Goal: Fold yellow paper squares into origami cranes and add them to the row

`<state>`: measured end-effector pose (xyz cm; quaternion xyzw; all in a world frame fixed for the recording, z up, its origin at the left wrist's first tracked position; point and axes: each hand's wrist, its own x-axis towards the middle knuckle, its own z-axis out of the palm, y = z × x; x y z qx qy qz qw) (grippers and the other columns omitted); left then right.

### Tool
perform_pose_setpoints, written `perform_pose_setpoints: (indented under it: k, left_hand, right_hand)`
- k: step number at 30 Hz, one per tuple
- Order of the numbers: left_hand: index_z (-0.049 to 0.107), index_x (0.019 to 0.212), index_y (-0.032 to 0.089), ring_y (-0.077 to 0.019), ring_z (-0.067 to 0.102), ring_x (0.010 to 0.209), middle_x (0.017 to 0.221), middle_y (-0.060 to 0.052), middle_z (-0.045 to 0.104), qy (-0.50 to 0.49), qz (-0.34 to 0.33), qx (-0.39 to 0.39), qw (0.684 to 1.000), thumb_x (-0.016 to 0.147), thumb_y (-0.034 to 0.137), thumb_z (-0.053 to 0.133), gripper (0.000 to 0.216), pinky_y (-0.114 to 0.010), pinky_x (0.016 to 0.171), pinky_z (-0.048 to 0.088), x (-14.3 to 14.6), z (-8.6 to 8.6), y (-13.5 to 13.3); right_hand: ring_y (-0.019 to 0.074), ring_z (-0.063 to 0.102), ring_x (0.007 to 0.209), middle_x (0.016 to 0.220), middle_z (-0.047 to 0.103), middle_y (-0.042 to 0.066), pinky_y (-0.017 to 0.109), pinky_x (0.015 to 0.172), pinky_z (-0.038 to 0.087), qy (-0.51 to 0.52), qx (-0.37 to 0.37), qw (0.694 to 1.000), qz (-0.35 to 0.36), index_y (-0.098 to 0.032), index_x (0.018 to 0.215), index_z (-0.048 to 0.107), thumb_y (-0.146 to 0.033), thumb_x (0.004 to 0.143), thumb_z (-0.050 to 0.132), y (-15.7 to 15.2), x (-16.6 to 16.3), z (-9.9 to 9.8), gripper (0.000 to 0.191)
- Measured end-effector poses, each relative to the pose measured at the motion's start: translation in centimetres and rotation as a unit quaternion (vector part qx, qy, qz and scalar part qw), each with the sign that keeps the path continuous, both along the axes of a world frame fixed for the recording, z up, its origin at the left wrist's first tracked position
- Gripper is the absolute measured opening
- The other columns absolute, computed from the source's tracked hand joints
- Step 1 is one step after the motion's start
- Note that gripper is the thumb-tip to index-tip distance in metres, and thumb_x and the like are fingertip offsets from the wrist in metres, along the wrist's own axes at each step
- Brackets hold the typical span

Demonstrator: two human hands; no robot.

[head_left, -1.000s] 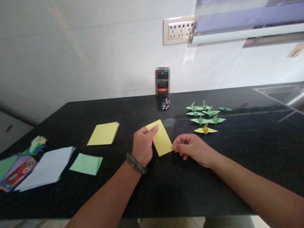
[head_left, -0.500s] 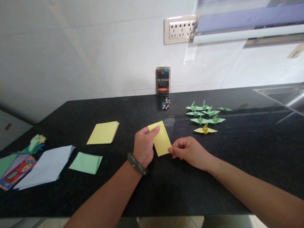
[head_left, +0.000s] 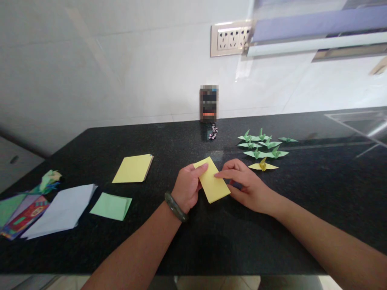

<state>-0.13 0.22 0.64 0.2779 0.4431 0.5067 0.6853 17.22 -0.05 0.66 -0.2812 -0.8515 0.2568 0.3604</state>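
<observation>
A folded yellow paper rectangle lies low over the black countertop at the centre. My left hand, with a dark bangle on the wrist, pinches the paper's left edge, thumb on top. My right hand is on its right side, index finger stretched flat across the top of the paper, the other fingers curled under or beside it.
Several green paper cranes and one yellow crane sit right of my hands. A yellow paper stack, a green sheet, a white sheet and coloured papers lie left. A blurred dark object stands against the wall.
My right hand left the paper's lower corner and moved up, laying its index finger across the top. The paper came down flatter toward the counter.
</observation>
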Motion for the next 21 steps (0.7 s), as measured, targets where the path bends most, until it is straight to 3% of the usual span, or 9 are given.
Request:
perform_pose_setpoints:
  k: [4,9,13,16,19,21]
  left_hand:
    - [0.061,0.081,0.010,-0.0157,0.062,0.062,0.072,-0.008,0.066,-0.029,-0.045,0.007,0.999,0.071,0.026,0.064,0.018,-0.028,0.062,0.049,0.26,-0.05,-0.19]
    - [0.062,0.094,0.012,-0.0193,0.064,0.076,0.083,-0.009,0.068,-0.087,-0.065,0.021,0.994,0.078,0.023,0.057,0.020,-0.032,0.071,0.050,0.59,0.01,-0.38]
    - [0.062,0.092,0.010,-0.0192,0.064,0.077,0.084,-0.010,0.068,-0.088,-0.067,0.012,0.994,0.079,0.021,0.055,0.018,-0.032,0.071,0.050,0.73,0.12,-0.44]
    - [0.063,0.088,0.009,-0.0171,0.064,0.076,0.086,-0.010,0.068,-0.084,-0.062,0.036,0.994,0.079,0.018,0.054,0.016,-0.029,0.071,0.049,0.81,0.21,-0.51]
    - [0.064,0.091,0.011,-0.0149,0.063,0.079,0.090,-0.009,0.067,-0.077,-0.076,0.055,0.993,0.077,0.015,0.057,0.016,-0.027,0.072,0.049,0.89,0.27,-0.66]
    - [0.065,0.094,0.012,-0.0144,0.062,0.080,0.093,-0.008,0.067,-0.074,-0.083,0.062,0.992,0.077,0.016,0.058,0.019,-0.026,0.073,0.049,0.96,0.23,-0.77]
  right_hand:
    - [0.0133,0.049,0.076,0.085,0.046,0.003,0.026,0.064,0.044,-0.008,0.040,0.999,-0.007,-0.027,0.096,0.066,-0.008,0.080,0.048,0.38,-0.02,-0.30,0.031]
    - [0.0129,0.048,0.073,0.082,0.045,0.003,0.025,0.060,0.042,0.002,0.033,0.999,-0.019,-0.029,0.095,0.068,-0.014,0.081,0.051,0.32,0.13,-0.24,0.027]
    - [0.0119,0.046,0.066,0.072,0.041,0.001,0.024,0.055,0.038,0.009,0.037,0.999,-0.028,-0.026,0.093,0.069,-0.019,0.079,0.056,0.06,0.11,0.24,0.020]
    - [0.0113,0.046,0.061,0.066,0.043,0.000,0.024,0.054,0.037,0.010,-0.011,0.998,-0.060,-0.020,0.078,0.068,-0.025,0.081,0.054,0.07,-0.13,0.31,0.015]
    - [0.0107,0.044,0.055,0.058,0.044,-0.002,0.024,0.053,0.035,0.023,-0.078,0.986,-0.143,-0.018,0.059,0.057,-0.030,0.082,0.052,0.21,-0.49,0.04,0.027]
    - [0.0106,0.042,0.052,0.054,0.044,-0.003,0.024,0.051,0.033,0.038,-0.124,0.974,-0.188,-0.018,0.056,0.053,-0.033,0.080,0.053,0.26,-0.69,-0.17,0.029]
